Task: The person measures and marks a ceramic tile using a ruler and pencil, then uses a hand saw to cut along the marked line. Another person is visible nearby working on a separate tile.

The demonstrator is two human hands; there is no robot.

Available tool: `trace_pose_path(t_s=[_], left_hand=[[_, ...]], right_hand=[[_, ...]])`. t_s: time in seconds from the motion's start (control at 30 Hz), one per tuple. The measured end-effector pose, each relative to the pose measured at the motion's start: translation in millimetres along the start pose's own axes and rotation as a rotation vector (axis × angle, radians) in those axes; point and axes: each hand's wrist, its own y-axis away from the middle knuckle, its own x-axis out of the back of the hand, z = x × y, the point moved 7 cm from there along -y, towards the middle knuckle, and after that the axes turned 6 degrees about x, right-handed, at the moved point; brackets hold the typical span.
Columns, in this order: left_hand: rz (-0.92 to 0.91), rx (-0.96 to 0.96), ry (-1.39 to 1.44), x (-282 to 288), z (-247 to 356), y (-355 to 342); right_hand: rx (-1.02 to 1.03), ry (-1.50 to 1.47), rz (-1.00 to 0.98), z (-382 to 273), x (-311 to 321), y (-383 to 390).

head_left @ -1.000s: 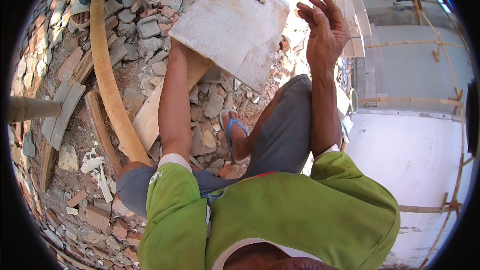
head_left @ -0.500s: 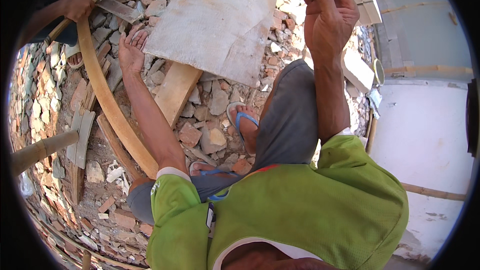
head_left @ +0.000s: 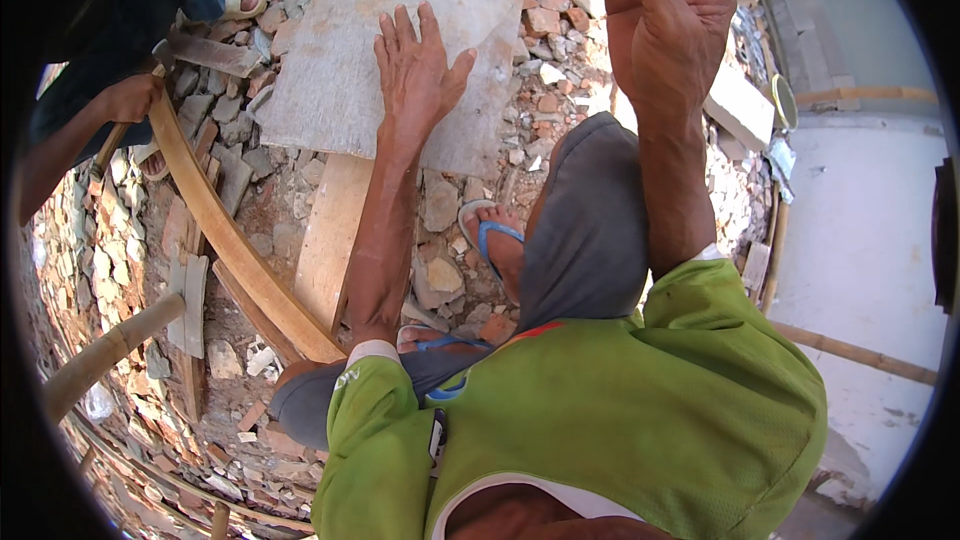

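The big grey slab [head_left: 400, 40] lies on brick rubble [head_left: 440, 210], over a wooden plank [head_left: 330, 240]. The left hand [head_left: 415, 75] presses flat on it, fingers spread wide; best to keep that palm steady. The right hand [head_left: 665, 30] is raised, fingers curled; any grip there cannot be told. No containers are clearly visible.

The ground [head_left: 250, 390] is covered with broken bricks and stones. A flat grey board [head_left: 340, 70] lies on it, with a wooden plank [head_left: 330, 240] and a curved wooden strip [head_left: 230, 240] beside it.
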Motion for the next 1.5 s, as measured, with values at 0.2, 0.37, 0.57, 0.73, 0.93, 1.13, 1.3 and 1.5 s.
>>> trace_pose_path(t_s=[0.2,0.37,0.57,0.73,0.93,1.13,1.3,1.5], left_hand=[[-0.224,-0.051,-0.144,-60.2,47.6,43.7],[-0.239,-0.063,-0.172,-57.9,46.6,45.6],[-0.216,-0.054,-0.096,-53.2,46.1,48.8],[-0.22,-0.043,-0.107,-54.3,48.6,47.7],[-0.192,0.087,0.346,-17.8,57.9,37.5],[-0.175,0.181,0.878,3.0,49.0,42.9],[-0.184,0.12,0.821,-18.0,40.7,38.4],[-0.187,0.077,0.1,-37.5,52.0,54.1]], right_hand=[[0.035,0.012,0.012,-22.4,8.4,4.2],[0.11,-0.035,-0.141,-40.7,9.0,8.0],[0.084,-0.058,-0.091,-34.6,0.9,15.0],[0.011,-0.07,-0.06,-23.1,-14.6,14.7],[-0.206,-0.053,-0.367,-17.8,-63.2,25.7],[-0.176,0.194,-0.843,-7.2,-97.5,48.6],[-0.167,0.3,-0.957,-12.4,-113.8,54.2],[-0.201,0.358,-0.969,-5.0,-111.7,60.9]])
